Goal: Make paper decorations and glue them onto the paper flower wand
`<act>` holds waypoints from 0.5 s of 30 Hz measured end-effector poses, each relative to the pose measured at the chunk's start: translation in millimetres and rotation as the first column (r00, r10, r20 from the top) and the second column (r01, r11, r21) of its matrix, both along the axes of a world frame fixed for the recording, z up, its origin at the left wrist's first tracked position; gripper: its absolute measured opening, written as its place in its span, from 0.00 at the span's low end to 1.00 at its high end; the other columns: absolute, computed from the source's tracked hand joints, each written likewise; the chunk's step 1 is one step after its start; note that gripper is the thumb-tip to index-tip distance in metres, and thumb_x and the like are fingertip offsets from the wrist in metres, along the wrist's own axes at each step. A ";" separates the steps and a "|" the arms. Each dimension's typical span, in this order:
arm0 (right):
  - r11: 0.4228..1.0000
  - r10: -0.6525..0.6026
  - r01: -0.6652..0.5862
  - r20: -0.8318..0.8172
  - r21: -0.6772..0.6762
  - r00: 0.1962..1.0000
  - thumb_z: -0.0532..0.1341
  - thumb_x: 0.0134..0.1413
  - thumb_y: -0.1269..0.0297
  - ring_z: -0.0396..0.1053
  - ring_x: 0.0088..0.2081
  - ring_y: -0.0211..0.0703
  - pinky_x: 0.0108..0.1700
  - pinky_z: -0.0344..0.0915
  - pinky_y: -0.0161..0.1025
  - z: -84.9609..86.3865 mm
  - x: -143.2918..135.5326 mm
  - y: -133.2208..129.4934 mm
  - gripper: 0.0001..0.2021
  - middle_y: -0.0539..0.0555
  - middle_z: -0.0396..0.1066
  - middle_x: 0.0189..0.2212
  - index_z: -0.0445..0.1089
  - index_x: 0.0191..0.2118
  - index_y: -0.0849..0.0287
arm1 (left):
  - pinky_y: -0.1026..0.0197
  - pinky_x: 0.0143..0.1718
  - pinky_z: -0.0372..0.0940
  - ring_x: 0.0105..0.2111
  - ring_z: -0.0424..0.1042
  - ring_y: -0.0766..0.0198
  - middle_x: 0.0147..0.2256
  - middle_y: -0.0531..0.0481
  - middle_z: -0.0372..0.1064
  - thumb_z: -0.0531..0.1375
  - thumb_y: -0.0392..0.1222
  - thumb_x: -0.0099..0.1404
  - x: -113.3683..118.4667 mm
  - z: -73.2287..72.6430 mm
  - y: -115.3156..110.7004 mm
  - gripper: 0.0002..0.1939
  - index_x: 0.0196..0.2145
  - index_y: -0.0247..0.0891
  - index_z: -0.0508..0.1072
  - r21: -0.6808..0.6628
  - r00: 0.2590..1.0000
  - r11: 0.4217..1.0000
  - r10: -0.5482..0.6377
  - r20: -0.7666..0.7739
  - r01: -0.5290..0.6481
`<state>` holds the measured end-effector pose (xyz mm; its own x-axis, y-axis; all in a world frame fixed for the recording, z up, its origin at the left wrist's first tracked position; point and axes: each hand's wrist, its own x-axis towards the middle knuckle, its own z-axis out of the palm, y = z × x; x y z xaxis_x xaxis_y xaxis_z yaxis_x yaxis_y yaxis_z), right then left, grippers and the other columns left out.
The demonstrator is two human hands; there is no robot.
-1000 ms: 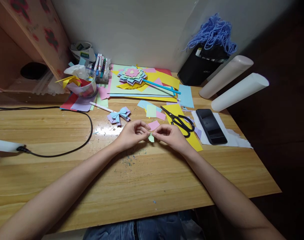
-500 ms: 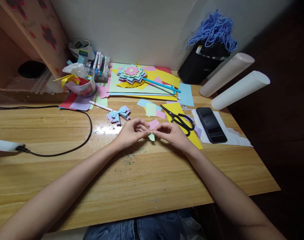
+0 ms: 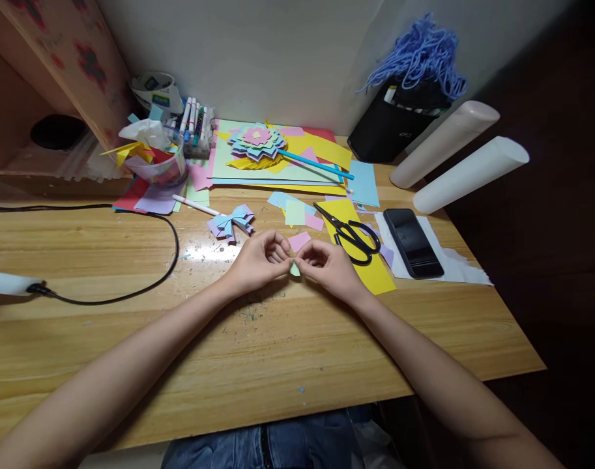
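Note:
Both hands meet over the middle of the desk, pinching a small piece of green paper point(image 3: 295, 268) between thumbs and fingertips. My left hand point(image 3: 259, 262) grips its left side, and my right hand point(image 3: 329, 266) its right side. Most of the paper is hidden by the fingers; only a small green corner shows below them. Just beyond the fingertips lies a pink paper piece point(image 3: 300, 241). Black-handled scissors point(image 3: 348, 233) rest shut on a yellow sheet point(image 3: 378, 277) beside my right hand. Past my left hand lies a blue and purple paper bow point(image 3: 232, 223) on a white stick.
A layered paper flower point(image 3: 257, 140) on a blue stick lies on stacked coloured sheets point(image 3: 272, 181). A tub of scraps point(image 3: 160, 169) stands back left. At right are a phone point(image 3: 413, 242), two white rolls point(image 3: 470, 174) and a black holder point(image 3: 388, 133). A black cable point(image 3: 174, 257) curves at left.
My fingertips have come closer together on the green paper, and less of it shows. My right hand has shifted slightly left. The view has moved a little.

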<state>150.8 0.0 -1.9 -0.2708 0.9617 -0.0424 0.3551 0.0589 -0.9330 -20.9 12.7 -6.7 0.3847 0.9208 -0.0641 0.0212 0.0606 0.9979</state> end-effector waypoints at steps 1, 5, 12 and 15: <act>0.999 -0.012 0.012 0.014 0.029 1.000 0.63 0.47 0.62 0.63 0.25 0.35 0.28 0.62 0.33 -1.2 -1.6 -2.0 0.07 0.50 0.68 0.24 0.67 0.27 0.60 | 0.70 0.24 0.61 0.21 0.62 0.75 0.23 0.56 0.63 0.64 0.35 0.51 0.1 -0.6 -0.4 0.12 0.29 0.33 0.63 0.016 1.000 1.000 -0.004 -0.004 0.005; 0.993 -0.037 0.031 0.052 0.111 0.998 0.62 0.46 0.66 0.63 0.25 0.36 0.29 0.63 0.34 -1.6 -6.0 -7.6 0.04 0.50 0.68 0.23 0.67 0.26 0.60 | 0.71 0.23 0.58 0.21 0.59 0.75 0.22 0.57 0.60 0.63 0.34 0.50 0.0 -2.0 -1.2 0.11 0.28 0.34 0.62 0.072 0.999 0.997 -0.022 -0.028 0.024; 1.000 -0.016 0.016 0.002 0.013 1.000 0.62 0.45 0.65 0.65 0.25 0.36 0.29 0.64 0.34 0.6 -0.8 -2.6 0.04 0.51 0.70 0.24 0.69 0.26 0.60 | 0.70 0.23 0.58 0.21 0.59 0.75 0.22 0.57 0.60 0.63 0.33 0.49 -0.1 0.8 -1.4 0.11 0.27 0.35 0.62 0.066 0.999 0.997 -0.034 -0.027 0.035; 1.000 -0.003 0.003 -0.021 -0.023 1.000 0.62 0.45 0.63 0.66 0.26 0.37 0.29 0.64 0.35 0.2 2.0 0.4 0.06 0.52 0.71 0.25 0.70 0.27 0.61 | 0.70 0.24 0.59 0.21 0.61 0.75 0.21 0.57 0.61 0.63 0.34 0.50 -0.1 0.9 -0.7 0.11 0.27 0.35 0.62 0.035 1.000 0.999 -0.029 0.001 0.029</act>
